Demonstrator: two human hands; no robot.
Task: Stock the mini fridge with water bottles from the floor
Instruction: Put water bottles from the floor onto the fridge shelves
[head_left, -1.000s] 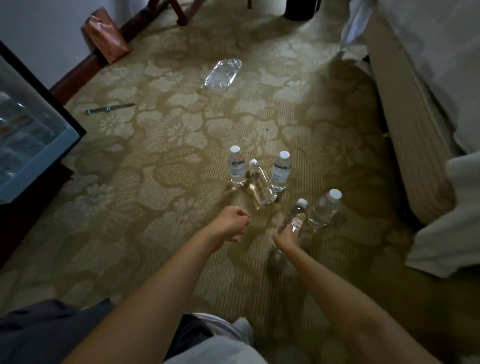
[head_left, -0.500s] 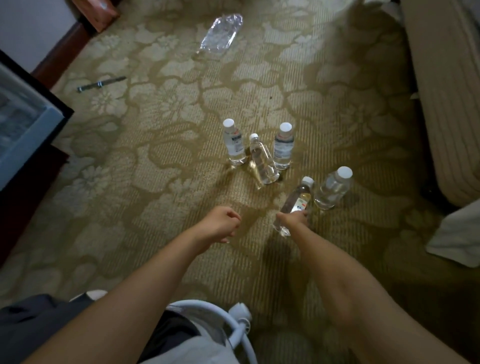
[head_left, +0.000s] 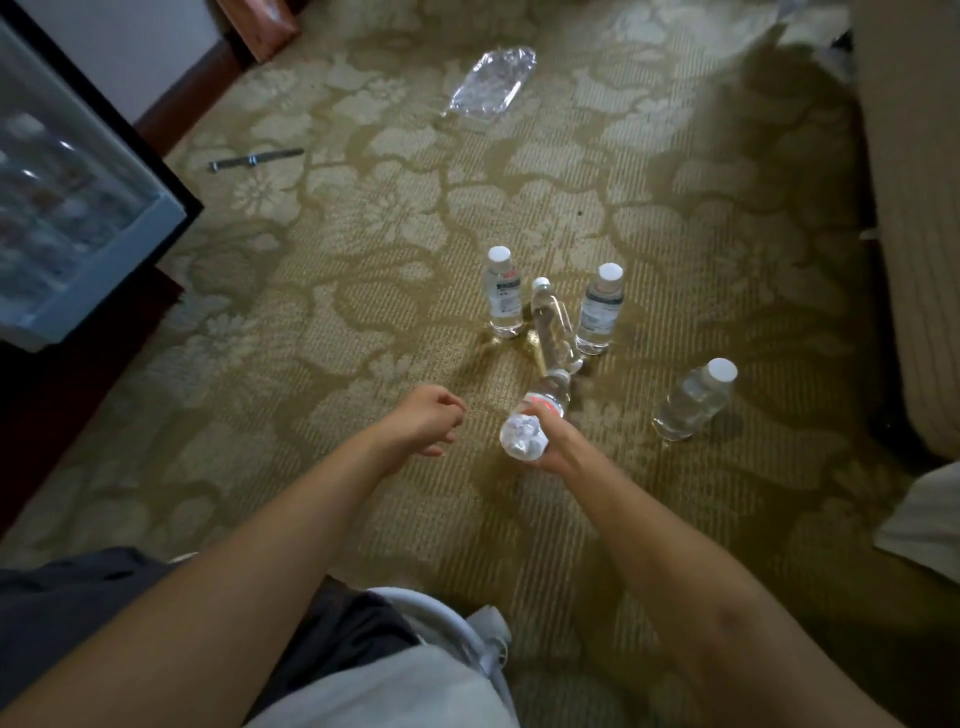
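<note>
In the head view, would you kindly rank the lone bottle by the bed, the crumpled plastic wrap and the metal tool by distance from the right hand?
1. Lone bottle, right of the right hand.
2. Crumpled plastic wrap, far ahead.
3. Metal tool, ahead-left; too close to call against the wrap.

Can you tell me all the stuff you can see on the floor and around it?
Water bottle in hand: 1, clear with a red label, lifted off the carpet, base toward the camera.
Water bottles on the floor: 4, clear with white caps, mid-carpet; one apart to the right.
Plastic wrap: 1, clear, crumpled, far carpet.
Metal tool: 1, grey, carpet near the wall.
Mini fridge: 1, black frame, door pale, at left.
Carpet: 1, olive and cream floral.
Bed: 1, beige, at right.
Left hand: 1, loosely curled, holding nothing.
Right hand: 1, gripping the lifted bottle.
</note>
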